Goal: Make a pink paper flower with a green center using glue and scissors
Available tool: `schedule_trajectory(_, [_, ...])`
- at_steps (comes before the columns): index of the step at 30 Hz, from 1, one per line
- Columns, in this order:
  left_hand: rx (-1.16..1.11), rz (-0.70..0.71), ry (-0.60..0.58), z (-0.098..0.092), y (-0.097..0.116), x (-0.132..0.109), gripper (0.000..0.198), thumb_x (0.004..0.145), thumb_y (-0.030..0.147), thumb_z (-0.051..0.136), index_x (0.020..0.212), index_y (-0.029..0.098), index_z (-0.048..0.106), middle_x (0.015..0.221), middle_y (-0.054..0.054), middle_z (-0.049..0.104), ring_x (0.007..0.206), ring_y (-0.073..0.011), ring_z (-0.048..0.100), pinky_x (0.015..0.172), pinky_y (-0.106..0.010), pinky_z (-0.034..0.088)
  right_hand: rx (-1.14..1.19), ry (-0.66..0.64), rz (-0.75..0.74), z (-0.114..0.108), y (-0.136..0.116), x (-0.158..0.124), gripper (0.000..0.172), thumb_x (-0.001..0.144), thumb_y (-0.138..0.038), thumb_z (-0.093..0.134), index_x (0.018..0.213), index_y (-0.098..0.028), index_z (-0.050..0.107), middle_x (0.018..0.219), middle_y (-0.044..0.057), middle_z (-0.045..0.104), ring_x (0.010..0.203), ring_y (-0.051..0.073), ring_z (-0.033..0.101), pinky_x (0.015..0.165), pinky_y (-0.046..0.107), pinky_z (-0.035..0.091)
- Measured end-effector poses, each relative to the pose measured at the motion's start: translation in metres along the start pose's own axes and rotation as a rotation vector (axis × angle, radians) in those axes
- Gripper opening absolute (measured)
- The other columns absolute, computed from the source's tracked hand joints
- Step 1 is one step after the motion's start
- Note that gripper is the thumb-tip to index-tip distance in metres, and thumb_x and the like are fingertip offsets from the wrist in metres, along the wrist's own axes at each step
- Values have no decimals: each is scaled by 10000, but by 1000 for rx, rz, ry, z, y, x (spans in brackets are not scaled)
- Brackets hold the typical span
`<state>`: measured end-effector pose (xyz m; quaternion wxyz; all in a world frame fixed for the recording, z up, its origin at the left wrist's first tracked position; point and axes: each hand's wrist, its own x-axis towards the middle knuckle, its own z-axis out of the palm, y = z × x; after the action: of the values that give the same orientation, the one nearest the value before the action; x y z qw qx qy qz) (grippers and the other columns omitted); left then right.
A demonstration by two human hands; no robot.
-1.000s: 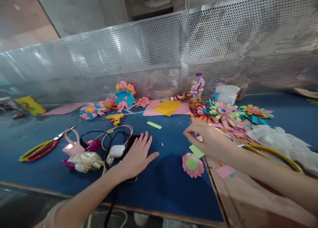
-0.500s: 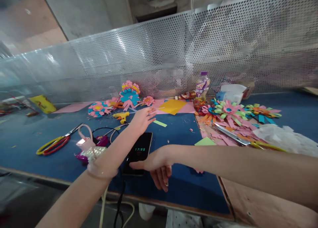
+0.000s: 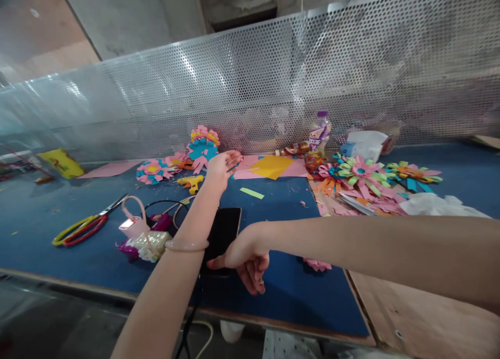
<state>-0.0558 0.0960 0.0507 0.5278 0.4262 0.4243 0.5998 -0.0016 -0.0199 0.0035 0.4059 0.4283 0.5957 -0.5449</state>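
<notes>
My left hand (image 3: 223,166) is stretched toward the back of the table, its fingers extended and nothing visible in them. Close by are the pink and blue paper flowers (image 3: 203,149) and a pink paper sheet (image 3: 247,169), which it partly overlaps in view. A black phone (image 3: 226,228) with a dark screen lies beneath my left wrist, a cable running from its near end. My right hand (image 3: 246,257) is at the phone's near right, the thumb resting on the screen. Its other fingers hang loosely over the table, apart from the thumb.
Red-and-yellow-handled scissors (image 3: 88,226), a pink charger (image 3: 133,227) and a yellow glue gun (image 3: 190,183) lie to the left. More paper flowers (image 3: 361,172), a bottle (image 3: 319,132) and a second pair of scissors (image 3: 357,203) are at right. Perforated metal (image 3: 242,88) stands behind.
My left hand has moved forward and slightly left, toward the paper flowers. The phone screen, which showed 17:55, is now dark. My right hand has barely moved, its thumb still on the phone.
</notes>
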Motion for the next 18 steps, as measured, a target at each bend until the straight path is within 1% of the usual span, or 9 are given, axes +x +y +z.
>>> schedule_trajectory(5, [34, 88, -24, 5, 11, -11, 133, 695, 162, 486, 785, 146, 583, 832, -60, 678, 692, -121, 630, 692, -260, 466, 1, -8, -5, -1, 1, 2, 885, 741, -771, 131, 741, -75, 678, 494, 125, 608, 277, 118, 439, 226, 206, 259])
schedule_trajectory(8, [92, 101, -51, 6, 8, -11, 182, 684, 147, 470, 820, 140, 591, 857, -75, 681, 704, -134, 637, 687, -274, 478, 25, -24, -5, -2, 1, 3, 868, 725, -784, 163, 697, -84, 674, 498, 131, 612, 282, 126, 454, 219, 207, 267])
schedule_trajectory(11, [187, 102, -71, 5, 3, -8, 242, 700, 164, 448, 900, 144, 583, 913, -93, 680, 795, -153, 646, 711, -280, 483, 51, -27, 6, -3, 0, 2, 856, 720, -785, 190, 714, -84, 680, 556, 155, 642, 313, 143, 496, 224, 218, 294])
schedule_trajectory(13, [288, 96, -96, 4, 2, -7, 288, 735, 191, 416, 982, 152, 558, 975, -104, 668, 868, -154, 639, 727, -269, 480, 48, -14, -2, -2, 0, -2, 842, 743, -763, 182, 731, -86, 683, 602, 165, 661, 331, 137, 512, 233, 211, 304])
schedule_trajectory(15, [432, 59, -159, 1, 2, -8, 306, 776, 246, 391, 1030, 160, 539, 1024, -117, 656, 895, -161, 634, 718, -261, 483, 45, -15, -38, 1, 2, -6, 832, 762, -743, 169, 743, -91, 684, 623, 162, 672, 368, 138, 542, 254, 203, 318])
schedule_trajectory(17, [623, -16, -263, -3, 3, -11, 308, 794, 328, 402, 1006, 168, 557, 1016, -123, 663, 855, -179, 643, 686, -271, 491, 40, -7, -91, 8, 5, -11, 804, 756, -742, 214, 743, -90, 683, 603, 147, 672, 427, 154, 588, 295, 207, 357])
schedule_trajectory(18, [735, -66, -322, -6, 4, -13, 307, 786, 367, 428, 962, 167, 580, 978, -124, 677, 815, -193, 648, 667, -285, 494, 13, 51, -119, 13, 7, -13, 777, 735, -749, 275, 731, -88, 683, 574, 134, 666, 447, 164, 601, 326, 216, 385])
